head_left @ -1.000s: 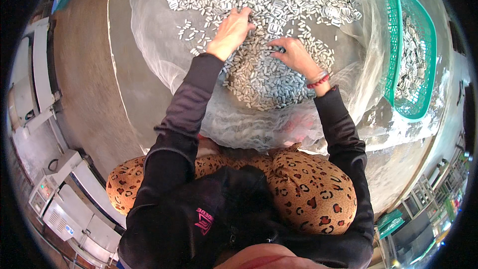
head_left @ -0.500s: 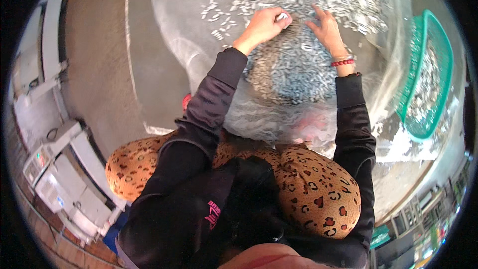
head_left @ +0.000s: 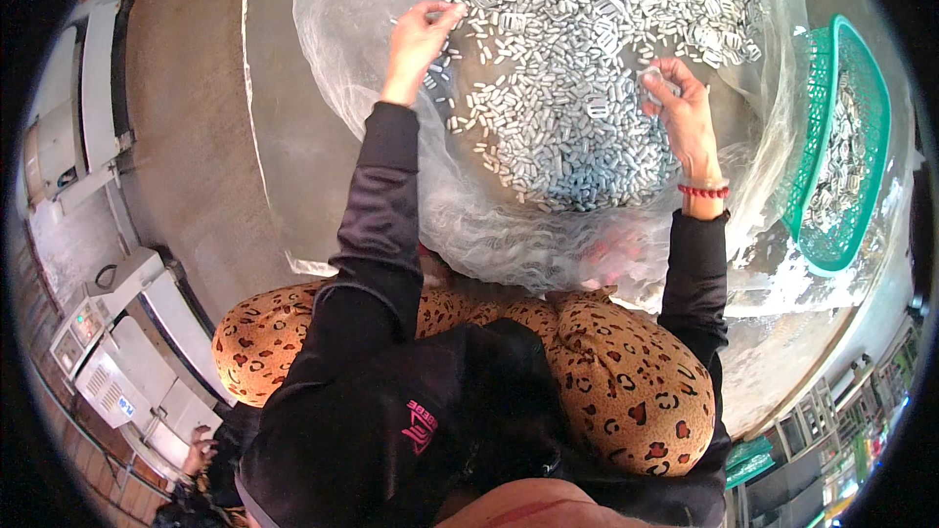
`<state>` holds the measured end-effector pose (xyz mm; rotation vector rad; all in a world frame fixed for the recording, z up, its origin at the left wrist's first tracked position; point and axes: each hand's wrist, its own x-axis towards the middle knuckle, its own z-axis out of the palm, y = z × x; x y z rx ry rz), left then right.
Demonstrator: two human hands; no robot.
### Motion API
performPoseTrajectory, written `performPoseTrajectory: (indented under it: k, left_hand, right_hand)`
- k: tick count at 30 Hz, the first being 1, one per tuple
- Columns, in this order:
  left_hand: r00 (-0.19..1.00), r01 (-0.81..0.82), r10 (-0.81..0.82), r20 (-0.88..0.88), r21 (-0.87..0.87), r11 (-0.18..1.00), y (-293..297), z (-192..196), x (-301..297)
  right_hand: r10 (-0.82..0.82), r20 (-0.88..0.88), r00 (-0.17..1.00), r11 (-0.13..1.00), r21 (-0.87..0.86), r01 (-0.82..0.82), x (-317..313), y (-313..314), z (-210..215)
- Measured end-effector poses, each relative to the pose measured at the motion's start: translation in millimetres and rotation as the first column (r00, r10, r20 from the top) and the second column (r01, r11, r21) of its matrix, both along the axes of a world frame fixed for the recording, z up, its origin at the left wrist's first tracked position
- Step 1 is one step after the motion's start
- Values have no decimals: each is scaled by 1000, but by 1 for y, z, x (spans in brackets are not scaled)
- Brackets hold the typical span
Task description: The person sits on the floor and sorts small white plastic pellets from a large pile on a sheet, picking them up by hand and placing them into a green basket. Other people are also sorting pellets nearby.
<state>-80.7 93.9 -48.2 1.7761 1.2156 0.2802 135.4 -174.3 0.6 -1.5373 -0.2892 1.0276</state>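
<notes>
1. Sheer netting [head_left: 337, 68]: spreads left of the left fingers.
2. Left hand [head_left: 415, 47]: fingertips drawn together beside the spread's left edge; cannot tell whether they grip anything.
3. Small grey pieces [head_left: 548, 108]: loose between both hands' fingers and beyond them. Probably light, stiff, a bit slippery; best pinched across the long sides.
4. Right hand [head_left: 689, 117]: fingers bent onto what looks like a pale piece [head_left: 649, 73].
5. Green basket [head_left: 815, 122]: well right of the right fingers, similar-looking bits inside.

Brownish floor [head_left: 181, 137]; pale machine [head_left: 147, 362] at left; shelving [head_left: 817, 416] lower right.
</notes>
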Motion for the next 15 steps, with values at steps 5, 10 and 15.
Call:
performPoseTrajectory:
  k: [5, 10, 15]
  left_hand:
    - [968, 162, -54, -245, 448, 879, -33, -18, 58]
    - [945, 325, -311, -98, 370, 870, -73, -29, 64]
    - [925, 380, -380, -7, 13, 925, -92, 3, 58]
  right_hand:
    - [232, 19, 972, 972, -43, -231, -24, -5, 11]
    - [454, 770, 448, 889, -356, -289, -49, -9, -33]
    - [437, 715, 546, 899, -365, -242, -41, -6, -23]
